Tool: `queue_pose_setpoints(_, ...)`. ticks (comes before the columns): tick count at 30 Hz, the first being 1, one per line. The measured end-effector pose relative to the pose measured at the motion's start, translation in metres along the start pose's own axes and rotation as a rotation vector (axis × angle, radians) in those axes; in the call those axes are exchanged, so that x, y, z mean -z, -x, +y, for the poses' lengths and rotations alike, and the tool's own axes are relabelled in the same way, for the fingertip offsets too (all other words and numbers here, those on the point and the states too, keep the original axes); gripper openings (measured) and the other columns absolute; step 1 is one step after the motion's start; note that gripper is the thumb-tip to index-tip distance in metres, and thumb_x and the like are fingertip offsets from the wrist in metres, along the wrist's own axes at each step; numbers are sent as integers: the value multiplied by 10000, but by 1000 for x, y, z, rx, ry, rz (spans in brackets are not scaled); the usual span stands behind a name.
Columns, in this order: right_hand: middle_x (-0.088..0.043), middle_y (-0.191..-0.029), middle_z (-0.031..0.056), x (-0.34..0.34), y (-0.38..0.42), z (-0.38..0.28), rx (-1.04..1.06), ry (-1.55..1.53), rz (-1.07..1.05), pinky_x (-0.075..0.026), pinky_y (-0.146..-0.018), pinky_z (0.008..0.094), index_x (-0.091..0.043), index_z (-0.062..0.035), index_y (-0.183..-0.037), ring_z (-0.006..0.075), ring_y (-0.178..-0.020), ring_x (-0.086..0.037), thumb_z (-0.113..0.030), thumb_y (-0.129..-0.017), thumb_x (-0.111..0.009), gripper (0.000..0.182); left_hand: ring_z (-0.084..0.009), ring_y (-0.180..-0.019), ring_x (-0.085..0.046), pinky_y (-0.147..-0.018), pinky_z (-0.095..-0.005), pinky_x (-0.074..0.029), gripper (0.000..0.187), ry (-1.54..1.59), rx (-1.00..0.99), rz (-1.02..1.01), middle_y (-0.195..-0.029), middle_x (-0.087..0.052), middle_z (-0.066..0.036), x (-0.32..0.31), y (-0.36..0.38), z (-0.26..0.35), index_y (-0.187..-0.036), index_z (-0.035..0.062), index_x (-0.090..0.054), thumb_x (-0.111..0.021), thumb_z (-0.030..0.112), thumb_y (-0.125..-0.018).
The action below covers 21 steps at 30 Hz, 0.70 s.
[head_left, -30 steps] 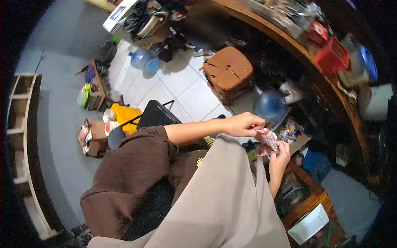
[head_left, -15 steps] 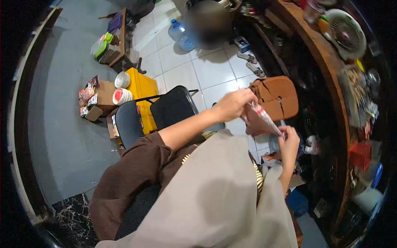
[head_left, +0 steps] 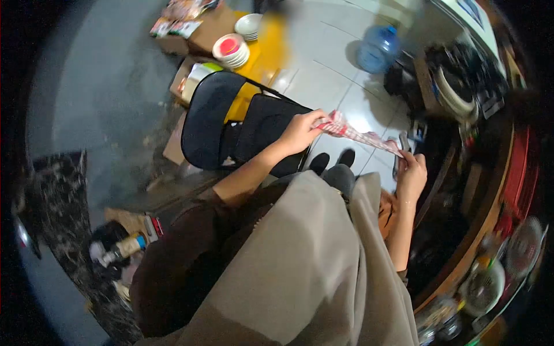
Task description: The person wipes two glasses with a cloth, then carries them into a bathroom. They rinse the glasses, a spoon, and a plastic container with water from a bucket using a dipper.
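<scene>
A thin red-and-white plastic bag [head_left: 366, 137] is stretched out between my two hands, in front of my body and above the tiled floor. My left hand [head_left: 299, 134] pinches its bunched left end. The other end, lower and to the right, is gripped between the fingers of my right hand [head_left: 411, 175]. Just beyond my left forearm stands a black folding chair [head_left: 213, 118]. Part of an orange-brown stool seat [head_left: 388, 214] shows beside my right forearm, mostly hidden by the grey-beige cloth of my clothing.
Stacked bowls [head_left: 232, 53] rest on a yellow box [head_left: 272, 43] at the upper left, near a cardboard box [head_left: 209, 32] of packets. A blue water jug [head_left: 378, 49] is on the floor. Along the right runs a wooden shelf edge [head_left: 490, 225], with a fan [head_left: 483, 285] beyond it.
My view has turned to the right, so the chairs and bowls sit differently. The bag has gone from hanging partly spread to being pulled into a narrow strip between both hands.
</scene>
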State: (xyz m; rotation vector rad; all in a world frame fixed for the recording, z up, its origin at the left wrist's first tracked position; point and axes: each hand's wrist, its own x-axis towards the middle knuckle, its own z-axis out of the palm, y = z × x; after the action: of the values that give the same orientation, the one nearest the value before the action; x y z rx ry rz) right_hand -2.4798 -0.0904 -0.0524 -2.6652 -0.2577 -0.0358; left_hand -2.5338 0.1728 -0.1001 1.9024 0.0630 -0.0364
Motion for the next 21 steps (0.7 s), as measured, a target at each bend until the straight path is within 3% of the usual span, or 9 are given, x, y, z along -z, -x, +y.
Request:
queue_pose_setpoints(2, -563, -708, 167, -31, -47, -16, 160, 43, -93, -426, -593, 371, -598, -87, -873, 329, -668, -548, -155, -756, -521, 155, -116, -735, -540, -669, -241, -427, 215, -73, 86, 241, -808, -565, -74, 20, 13, -13, -925, -2, -502, -477, -52, -717)
queue_pose_setpoints(4, -581, -657, 151, -69, -91, -51, 203, 8, -267, -446, -556, 396, -602, -129, -891, 325, -616, -572, -215, -779, -502, 173, -109, -743, -526, -668, -233, -423, 214, 196, 347, 324, -798, -550, -46, 46, 27, -40, -931, -9, -495, -482, -44, -721)
queue_pose_setpoints(9, -601, -765, 129, -147, -151, -137, 589, -242, -452, -458, -612, 353, -621, -133, -837, 288, -687, -585, -143, -711, -569, 137, -129, -804, -508, -713, -233, -397, 204, 193, 298, 725, -835, -540, -56, 76, 76, -73, -902, -1, -511, -528, 25, -701)
queue_pose_setpoints(11, -604, -772, 127, -185, -164, -161, 699, -362, -590, -461, -608, 337, -621, -108, -821, 258, -638, -592, -111, -692, -575, 137, -227, -763, -523, -696, -324, -404, 215, -456, 317, 968, -783, -536, -116, 82, 92, -72, -859, 27, -544, -577, 91, -657)
queue_pose_setpoints(12, -606, -776, 125, -196, -167, -179, 734, -429, -672, -463, -608, 331, -618, -100, -826, 244, -621, -595, -100, -685, -577, 147, -288, -790, -503, -724, -338, -388, 211, -534, 360, 1044, -789, -528, -136, 85, 102, -80, -820, 35, -560, -598, 127, -633)
queue_pose_setpoints(15, -616, -774, 112, -224, -163, -231, 889, -515, -737, -468, -612, 312, -608, -86, -840, 216, -599, -600, -98, -687, -575, 158, -284, -806, -485, -720, -351, -372, 198, -500, 563, 1078, -772, -520, -129, 102, 121, -91, -808, 27, -553, -586, 140, -649)
queue_pose_setpoints(18, -610, -773, 119, -244, -151, -285, 947, -414, -847, -464, -630, 357, -611, -102, -837, 262, -690, -594, -184, -714, -573, 152, -215, -718, -495, -646, -332, -375, 165, -345, 710, 1354, -699, -509, -85, 117, 139, -106, -790, 20, -545, -561, 159, -702)
queue_pose_setpoints(20, -608, -776, 122, -257, -138, -324, 977, -366, -847, -462, -637, 367, -613, -114, -841, 272, -707, -590, -198, -719, -569, 154, -137, -628, -473, -582, -293, -378, 171, 72, 767, 1499, -627, -469, -29, 141, 151, -93, -775, 13, -534, -530, 183, -757)
queue_pose_setpoints(21, -606, -779, 125, -263, -129, -344, 980, -337, -832, -461, -643, 376, -616, -126, -846, 282, -725, -585, -211, -725, -565, 157, -95, -594, -458, -554, -258, -388, 181, 96, 786, 1502, -624, -466, -1, 154, 167, -110, -795, 18, -547, -523, 196, -778)
